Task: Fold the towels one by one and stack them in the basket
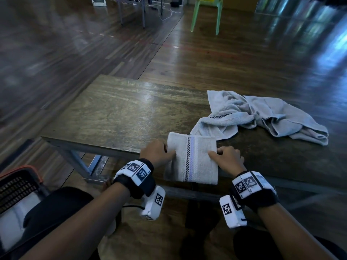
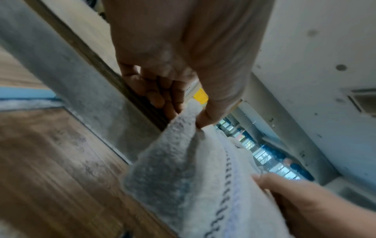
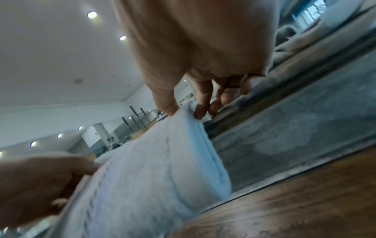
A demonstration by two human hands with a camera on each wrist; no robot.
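Towel, folded, overhangs the surface's near edge; left hand and right hand each pinch a side in a closed grip. Basket sits lower left.

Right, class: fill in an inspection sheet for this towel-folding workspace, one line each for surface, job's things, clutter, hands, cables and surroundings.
Surface: wooden table, worn top, metal frame.
Job's things: folded towel overhanging the near edge; crumpled towels on the right; basket on the floor at the left, something white inside.
Clutter: nothing seen on the table besides towels.
Hands: left hand pinches the folded towel's left edge; right hand pinches its right edge.
Cables: white cable on the far floor.
Surroundings: wooden floor, green chair.
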